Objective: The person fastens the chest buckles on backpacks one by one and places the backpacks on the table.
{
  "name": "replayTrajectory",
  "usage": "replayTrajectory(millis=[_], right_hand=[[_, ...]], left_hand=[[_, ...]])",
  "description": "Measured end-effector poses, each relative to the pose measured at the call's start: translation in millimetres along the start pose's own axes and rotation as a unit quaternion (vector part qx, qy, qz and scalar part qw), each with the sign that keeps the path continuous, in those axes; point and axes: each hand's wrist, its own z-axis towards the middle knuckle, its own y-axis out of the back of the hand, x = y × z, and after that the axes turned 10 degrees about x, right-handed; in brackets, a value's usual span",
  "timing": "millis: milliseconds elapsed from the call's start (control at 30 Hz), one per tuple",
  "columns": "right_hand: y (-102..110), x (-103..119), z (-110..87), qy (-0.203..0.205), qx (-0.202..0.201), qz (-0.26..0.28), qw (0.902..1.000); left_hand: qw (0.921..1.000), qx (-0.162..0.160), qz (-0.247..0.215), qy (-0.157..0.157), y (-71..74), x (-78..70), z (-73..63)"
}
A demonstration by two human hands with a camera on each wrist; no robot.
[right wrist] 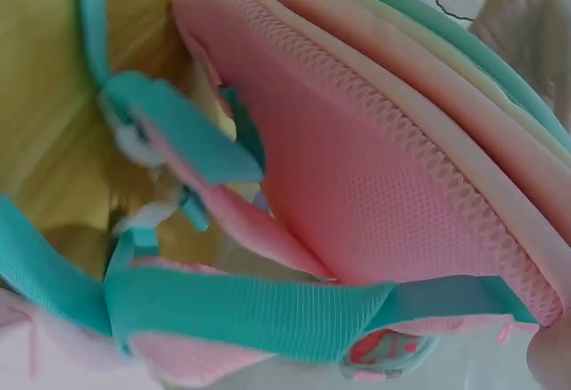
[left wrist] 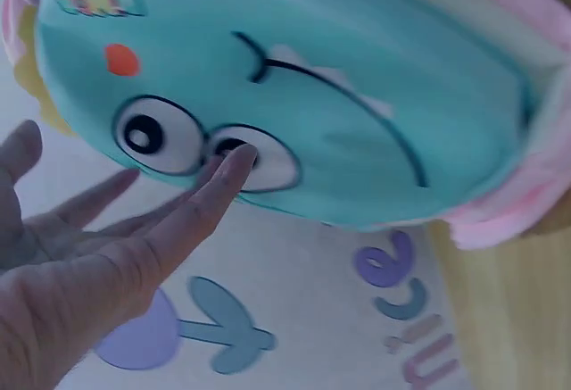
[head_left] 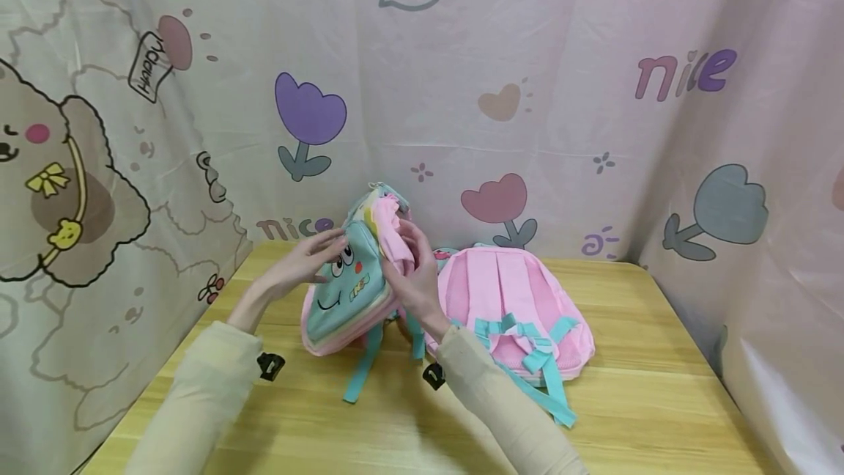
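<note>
A small teal and pink backpack [head_left: 352, 292] with a cartoon face tilts above the left-middle of the table, its pink padded back and teal straps [right wrist: 259, 310] showing in the right wrist view. My right hand [head_left: 422, 284] grips its side near the top, beside a pink ruffle [head_left: 392, 229]. My left hand [head_left: 306, 264] is at the opposite side of the face panel, fingers spread and loosely bent. In the left wrist view, one finger of the left hand [left wrist: 134, 238] overlaps the printed eye; whether it touches the cloth I cannot tell.
A second pink backpack [head_left: 455, 292] lies on the wooden table [head_left: 633, 358] to the right, straps up, with teal webbing trailing toward the front. Another small colourful item [head_left: 443, 253] shows partly behind it. A printed curtain [head_left: 567, 35] closes off the back and sides.
</note>
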Motion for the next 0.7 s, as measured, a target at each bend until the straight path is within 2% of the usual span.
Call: replayTrajectory(millis=[133, 300, 500, 700], right_hand=[[-1, 7, 5.0, 0.018, 0.014, -0.015, 0.9996], [-5, 17, 13.7, 0.053, 0.035, -0.034, 0.9974], [-12, 25, 19.6, 0.056, 0.084, -0.037, 0.9942], [-19, 27, 19.3, 0.046, 0.117, -0.05, 0.9908]], left_hand=[[0.9993, -0.02, -0.031, -0.003, -1.4, -19.7, 0.6], [0.998, -0.024, -0.057, -0.014, -2.3, -36.5, 2.2], [0.9959, -0.026, -0.084, -0.019, -2.2, -46.2, 2.7], [0.9945, -0.045, -0.095, 0.0, -1.5, -49.1, 1.3]])
